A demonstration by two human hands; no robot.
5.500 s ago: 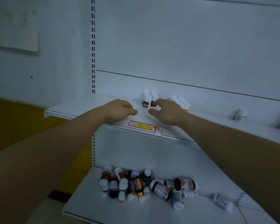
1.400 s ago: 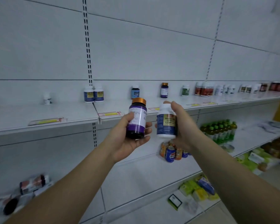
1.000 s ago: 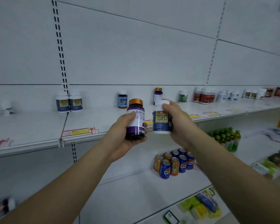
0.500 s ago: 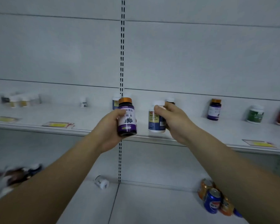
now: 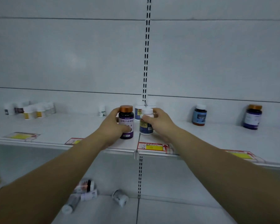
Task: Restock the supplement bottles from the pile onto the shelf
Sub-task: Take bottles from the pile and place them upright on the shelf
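Note:
My left hand (image 5: 111, 126) grips a dark purple bottle with an orange cap (image 5: 126, 120), which stands upright on the white shelf (image 5: 58, 128). Beside it, my right hand (image 5: 160, 123) grips a white bottle with a blue label (image 5: 146, 122), also upright on the shelf, just right of the shelf joint. Two matching white bottles (image 5: 139, 109) stand right behind them against the back wall. Part of the pile (image 5: 82, 193) lies on the lower shelf, with a white bottle (image 5: 120, 197) on its side near it.
A group of small bottles (image 5: 31, 109) stands at the far left of the shelf and a single small white one (image 5: 102, 109) nearer. To the right stand a blue-label bottle (image 5: 199, 115) and a purple one (image 5: 252, 117). Price tags (image 5: 152, 147) line the front edge.
Both hands have come down and forward, and the two bottles that were held in the air now stand on the shelf. My view has shifted left and dipped down.

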